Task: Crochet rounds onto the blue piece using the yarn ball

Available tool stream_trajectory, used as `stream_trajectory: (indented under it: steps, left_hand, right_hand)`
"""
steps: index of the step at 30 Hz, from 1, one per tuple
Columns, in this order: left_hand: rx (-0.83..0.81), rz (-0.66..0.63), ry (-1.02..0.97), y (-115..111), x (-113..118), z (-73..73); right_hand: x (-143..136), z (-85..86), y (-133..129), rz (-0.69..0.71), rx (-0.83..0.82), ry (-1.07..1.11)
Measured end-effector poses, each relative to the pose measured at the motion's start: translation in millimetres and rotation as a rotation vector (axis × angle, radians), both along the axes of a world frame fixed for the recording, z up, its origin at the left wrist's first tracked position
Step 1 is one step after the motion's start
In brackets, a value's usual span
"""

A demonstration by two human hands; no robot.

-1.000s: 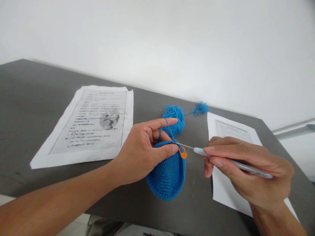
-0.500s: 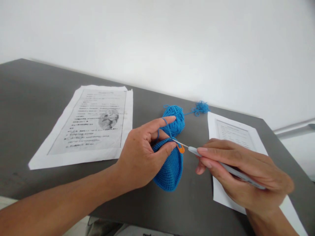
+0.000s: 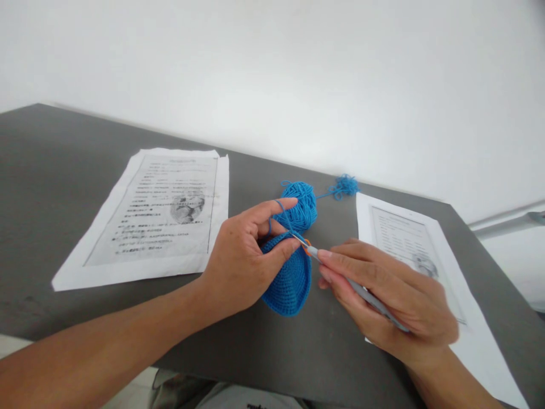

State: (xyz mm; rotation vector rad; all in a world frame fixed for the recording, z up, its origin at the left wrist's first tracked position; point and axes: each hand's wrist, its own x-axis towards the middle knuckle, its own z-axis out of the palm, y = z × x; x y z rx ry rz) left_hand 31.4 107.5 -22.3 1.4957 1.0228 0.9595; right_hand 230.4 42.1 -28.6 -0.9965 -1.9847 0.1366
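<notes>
Light soft | wall (image 3: 276, 102) brightest mid-frame | top-right corner dim | left-sheet print (image 3: 162, 233) blurred, perhaps illegible

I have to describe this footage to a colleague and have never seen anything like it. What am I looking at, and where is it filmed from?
There is no machine here, just a person's two bare hands. One camera, worn on the head, looks forward and down at them. The left hand pinches a blue crocheted piece near its upper edge. The right hand holds a crochet hook somewhat like a pen, its tip at that edge; an orange marker shows partly behind it. On the dark table lie a ball of blue yarn, a smaller tangle and a printed sheet on each side, left and right.
</notes>
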Motion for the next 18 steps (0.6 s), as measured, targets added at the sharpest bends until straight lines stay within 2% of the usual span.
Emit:
stream_trajectory:
  steps: [4,7,10,18]
  left_hand:
    - [-0.031,-0.079,-0.057,-3,2,-1.3]
    - [-0.123,-0.131,-0.15,-1,0,-1.4]
    - [-0.222,-0.152,-0.238,1,-2,-2.1]
    - [-0.312,-0.134,-0.413,2,-1,-3.1]
  right_hand:
    - [-6,-0.3,-1,-0.021,-0.021,0.065]
    - [-11,-0.2,-2,-0.059,-0.147,0.297]
    - [-16,-0.4,-1,-0.045,-0.189,0.476]
    - [-19,0.4,1,0.024,-0.272,0.597]
